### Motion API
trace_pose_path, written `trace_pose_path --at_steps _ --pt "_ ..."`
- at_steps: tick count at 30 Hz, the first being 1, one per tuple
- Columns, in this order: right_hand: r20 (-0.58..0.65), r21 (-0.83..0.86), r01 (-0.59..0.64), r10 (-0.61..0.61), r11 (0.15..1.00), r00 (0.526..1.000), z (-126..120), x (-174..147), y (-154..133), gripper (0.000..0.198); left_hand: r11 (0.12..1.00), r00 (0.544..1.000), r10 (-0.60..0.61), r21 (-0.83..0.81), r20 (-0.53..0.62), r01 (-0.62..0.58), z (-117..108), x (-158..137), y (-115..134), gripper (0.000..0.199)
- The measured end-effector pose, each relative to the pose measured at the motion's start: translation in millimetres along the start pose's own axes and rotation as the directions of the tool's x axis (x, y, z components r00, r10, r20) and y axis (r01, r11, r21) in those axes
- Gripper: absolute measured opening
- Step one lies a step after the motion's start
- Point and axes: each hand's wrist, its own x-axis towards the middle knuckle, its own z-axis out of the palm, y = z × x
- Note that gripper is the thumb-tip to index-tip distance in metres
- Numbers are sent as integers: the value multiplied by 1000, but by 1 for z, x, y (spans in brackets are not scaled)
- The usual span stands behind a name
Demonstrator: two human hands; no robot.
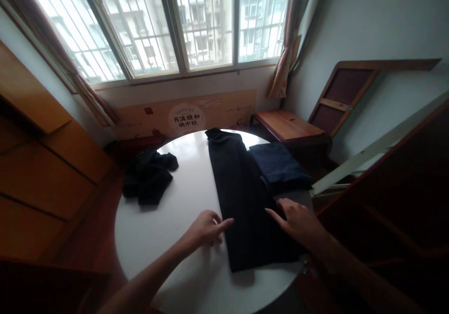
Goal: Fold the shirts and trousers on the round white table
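A long black garment (242, 192), which looks like trousers folded lengthwise, lies across the white round table (189, 187), its gathered far end at the back rim. My left hand (210, 227) is at the garment's left edge, thumb stretched out over the cloth and fingers loosely bent, gripping nothing. On the right side my right hand (298, 220) rests at the cloth with the thumb spread away from the fingers. Some of its fingertips are hard to make out against the dark fabric.
Folded dark blue clothing (278, 164) lies at the table's right rear. A crumpled black garment (149, 176) sits at the left rim. Beyond are a wooden bench (287, 124), a wooden frame (345, 94) at the wall, and orange cabinets (45, 173) to the left.
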Motion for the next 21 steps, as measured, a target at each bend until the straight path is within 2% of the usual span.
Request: trace_pose_path --at_steps 2,4,9,13,17,21 --pt "-18 1 -65 65 998 998 15 -18 7 30 1000 999 1 -15 54 0 6 3 0 61" --pt "-7 70 -61 62 996 998 20 -29 10 28 1000 999 14 -16 53 -13 9 5 -4 59" --pt "-6 309 15 -14 951 1000 10 -38 11 34 990 996 86 -106 -26 -88 3 0 -21 57" --pt "-45 345 20 -5 938 999 7 -34 6 36 974 990 120 -184 -74 -132 -2 -13 -25 58" --pt "17 400 -35 31 916 999 14 -19 -5 33 986 993 82 -140 -89 -94 -1 -24 -27 62" --pt "30 282 -58 51 958 998 21 -4 -12 30 998 999 34 -46 3 -34 7 -35 -31 66"
